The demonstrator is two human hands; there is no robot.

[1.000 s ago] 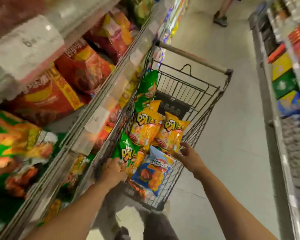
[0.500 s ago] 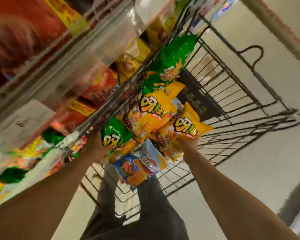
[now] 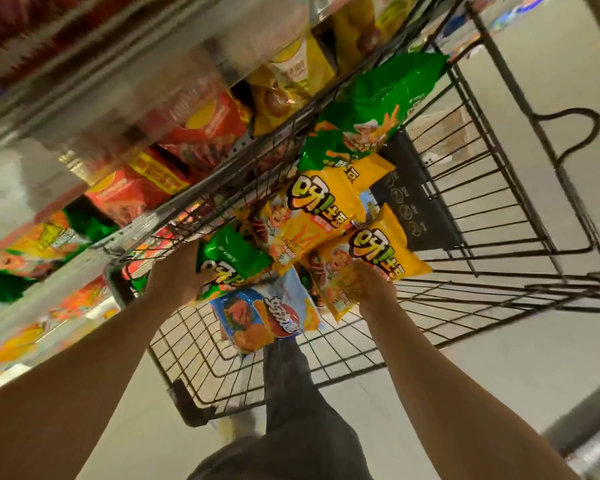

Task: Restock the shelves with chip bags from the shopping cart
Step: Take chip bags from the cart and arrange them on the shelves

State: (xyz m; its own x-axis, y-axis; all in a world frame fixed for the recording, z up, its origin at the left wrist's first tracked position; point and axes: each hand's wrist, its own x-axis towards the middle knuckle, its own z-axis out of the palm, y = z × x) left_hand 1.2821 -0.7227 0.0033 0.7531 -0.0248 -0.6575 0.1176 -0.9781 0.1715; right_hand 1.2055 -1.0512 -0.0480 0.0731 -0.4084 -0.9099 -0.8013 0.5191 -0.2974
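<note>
The shelves run along the left, packed with red, yellow and green bags (blurred). Just beside them stands the wire shopping cart, holding several chip bags. A large green bag leans at the far end, with a yellow bag below it. The right hand grips another yellow chip bag at its lower edge. The left hand holds a small green bag. A blue bag lies between the hands.
</note>
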